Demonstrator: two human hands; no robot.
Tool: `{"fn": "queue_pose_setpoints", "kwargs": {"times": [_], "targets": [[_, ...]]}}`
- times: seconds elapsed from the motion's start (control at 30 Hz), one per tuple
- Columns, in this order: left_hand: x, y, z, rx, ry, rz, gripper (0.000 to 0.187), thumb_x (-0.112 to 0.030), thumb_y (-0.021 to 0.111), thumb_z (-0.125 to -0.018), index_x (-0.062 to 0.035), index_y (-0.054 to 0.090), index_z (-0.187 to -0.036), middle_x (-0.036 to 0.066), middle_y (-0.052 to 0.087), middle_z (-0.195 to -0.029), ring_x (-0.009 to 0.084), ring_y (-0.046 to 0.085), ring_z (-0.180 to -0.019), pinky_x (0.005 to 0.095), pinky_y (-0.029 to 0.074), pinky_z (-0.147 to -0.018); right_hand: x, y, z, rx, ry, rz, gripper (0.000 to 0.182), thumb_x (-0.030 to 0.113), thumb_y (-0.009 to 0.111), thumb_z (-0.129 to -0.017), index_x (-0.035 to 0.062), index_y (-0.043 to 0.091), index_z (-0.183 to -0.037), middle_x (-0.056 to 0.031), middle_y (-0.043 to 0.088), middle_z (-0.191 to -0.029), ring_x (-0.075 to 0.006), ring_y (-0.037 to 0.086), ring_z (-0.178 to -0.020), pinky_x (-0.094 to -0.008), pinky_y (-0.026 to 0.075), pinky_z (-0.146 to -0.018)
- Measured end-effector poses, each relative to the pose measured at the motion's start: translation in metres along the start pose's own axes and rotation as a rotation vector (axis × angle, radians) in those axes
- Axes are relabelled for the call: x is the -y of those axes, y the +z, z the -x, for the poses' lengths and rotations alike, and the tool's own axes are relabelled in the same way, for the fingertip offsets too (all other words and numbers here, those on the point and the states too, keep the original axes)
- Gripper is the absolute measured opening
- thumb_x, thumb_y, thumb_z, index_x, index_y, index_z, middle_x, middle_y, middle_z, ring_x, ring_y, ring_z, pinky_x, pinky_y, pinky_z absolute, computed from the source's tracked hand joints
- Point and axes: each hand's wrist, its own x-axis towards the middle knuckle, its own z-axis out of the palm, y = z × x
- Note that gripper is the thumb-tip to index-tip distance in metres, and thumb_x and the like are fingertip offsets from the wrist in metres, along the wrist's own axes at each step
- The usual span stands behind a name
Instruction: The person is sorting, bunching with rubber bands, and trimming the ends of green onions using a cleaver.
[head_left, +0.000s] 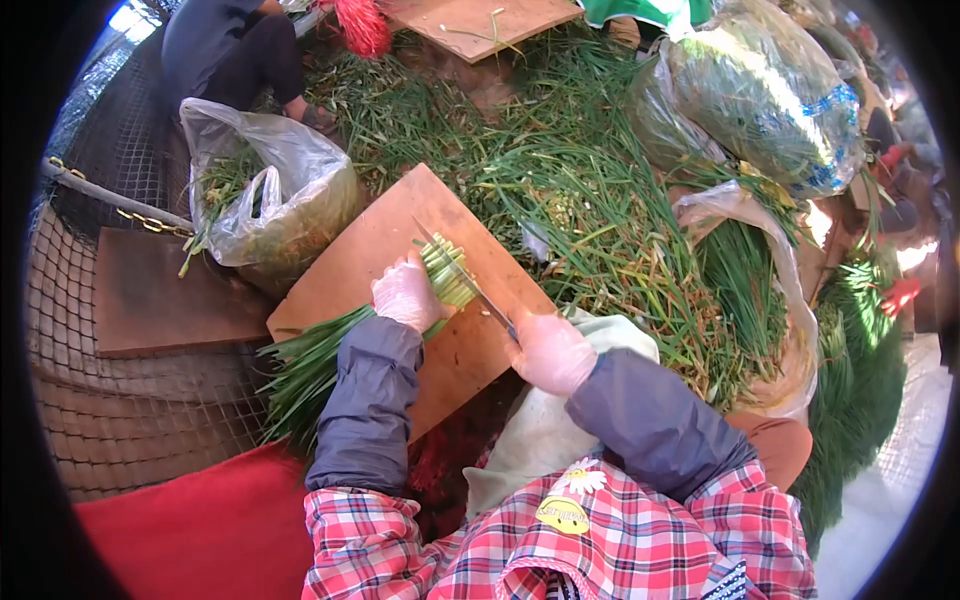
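Gripping one bundle of green stalks [447, 272] on one wooden board [390, 235], right of one open plastic bag [265, 195], the left hand [408, 292] lies left of the right hand [552, 354], whose fingers close around one knife [468, 283], its blade seemingly touching the stalks.

Beside the left grip [408, 292], pale-green stalks [446, 262] are showing against an orange-tan board [345, 250]; below it, a slate-grey sleeve [368, 375] is meeting a red, white and navy plaid garment [650, 520].
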Motion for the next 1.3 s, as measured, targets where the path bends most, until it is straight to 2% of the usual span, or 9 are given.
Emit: {"fn": "queue_pose_setpoints", "kwargs": {"times": [0.17,0.33,0.47,0.67,0.87,1.07,1.23,1.27,1.3], "targets": [[-0.005,-0.004,0.008,0.071,-0.024,-0.019,0.085,-0.037,0.085,-0.05,-0.0053,0.046,-0.118,0.01,0.059,-0.11,0.0267,0.055,-0.105,0.0444,0.042,-0.087,0.005,-0.014,-0.015,0.114,0.027,0.002,0.03,0.026,0.049,-0.086,-0.0027,0.057,-0.092,-0.024,0.063,-0.082,-0.0389,0.061,-0.082,-0.0474,0.048,-0.076],[0.005,0.038,-0.007,-0.095,0.004,-0.111,0.072,-0.035,0.083,-0.049,-0.0053,0.052,-0.107,0.008,0.061,-0.098,0.0245,0.059,-0.094,0.0429,0.043,-0.082,0.006,0.038,-0.053,0.045,0.144,-0.016,0.028,0.023,0.053,-0.083,-0.0025,0.053,-0.095,-0.0258,0.062,-0.085,-0.0413,0.059,-0.083,-0.0477,0.047,-0.074],[-0.003,0.009,0.001,-0.076,0.008,-0.083,0.067,-0.035,0.082,-0.049,-0.0058,0.054,-0.103,0.006,0.061,-0.095,0.0238,0.059,-0.092,0.0419,0.044,-0.079,-0.011,0.077,-0.113,-0.061,0.103,-0.02,0.027,0.024,0.052,-0.083,-0.0005,0.054,-0.095,-0.0257,0.062,-0.087,-0.0411,0.06,-0.084,-0.048,0.047,-0.077],[-0.001,0.004,0.013,-0.018,0.013,-0.027,0.076,-0.039,0.082,-0.05,-0.0054,0.049,-0.109,0.009,0.058,-0.102,0.0246,0.058,-0.096,0.0424,0.044,-0.08,-0.015,0.072,-0.085,-0.01,0.125,-0.068,0.026,0.024,0.05,-0.084,0.0015,0.054,-0.097,-0.0235,0.063,-0.086,-0.04,0.061,-0.083,-0.0488,0.047,-0.076],[-0.008,0.033,0.02,-0.287,0.031,-0.113,0.085,-0.042,0.081,-0.05,-0.0031,0.046,-0.117,0.011,0.056,-0.107,0.0252,0.056,-0.096,0.0432,0.043,-0.08,-0.008,0.066,-0.094,-0.021,0.149,-0.024,0.027,0.022,0.049,-0.083,0.0009,0.055,-0.098,-0.0239,0.063,-0.088,-0.0392,0.062,-0.085,-0.0475,0.047,-0.078],[0.022,-0.007,0.009,0.082,0.065,0.191,0.094,-0.044,0.081,-0.049,-0.0034,0.044,-0.125,0.013,0.057,-0.114,0.029,0.054,-0.107,0.0457,0.041,-0.091,-0.055,0.068,-0.091,0.0,0.126,-0.073,0.033,0.023,0.051,-0.082,-0.0002,0.054,-0.106,-0.025,0.063,-0.094,-0.0385,0.061,-0.09,-0.0453,0.047,-0.081],[0.054,-0.016,0.023,0.082,0.186,0.177,0.129,-0.039,0.088,-0.039,-0.0036,0.018,-0.142,0.022,0.027,-0.143,0.0389,0.027,-0.131,0.0464,0.03,-0.104,-0.073,0.021,-0.082,-0.338,0.34,-0.157,0.035,0.026,0.053,-0.082,0.0054,0.053,-0.111,-0.0218,0.064,-0.089,-0.0373,0.061,-0.086,-0.0445,0.048,-0.077],[0.062,-0.015,0.036,0.013,0.189,0.023,0.127,-0.04,0.087,-0.04,-0.0017,0.02,-0.141,0.023,0.039,-0.135,0.0365,0.039,-0.125,0.0437,0.034,-0.101,-0.07,0.012,-0.08,-0.303,0.265,-0.11,0.037,0.026,0.054,-0.082,0.0081,0.053,-0.114,-0.0206,0.064,-0.087,-0.0368,0.062,-0.083,-0.0443,0.048,-0.074],[0.077,-0.009,0.041,0.087,0.16,0.224,0.124,-0.04,0.087,-0.041,-0.0004,0.023,-0.139,0.023,0.046,-0.129,0.0351,0.045,-0.12,0.0416,0.037,-0.099,-0.068,0.004,-0.078,-0.27,0.189,-0.063,0.039,0.026,0.055,-0.081,0.0107,0.052,-0.117,-0.0194,0.064,-0.084,-0.0363,0.062,-0.08,-0.044,0.048,-0.071]]}}
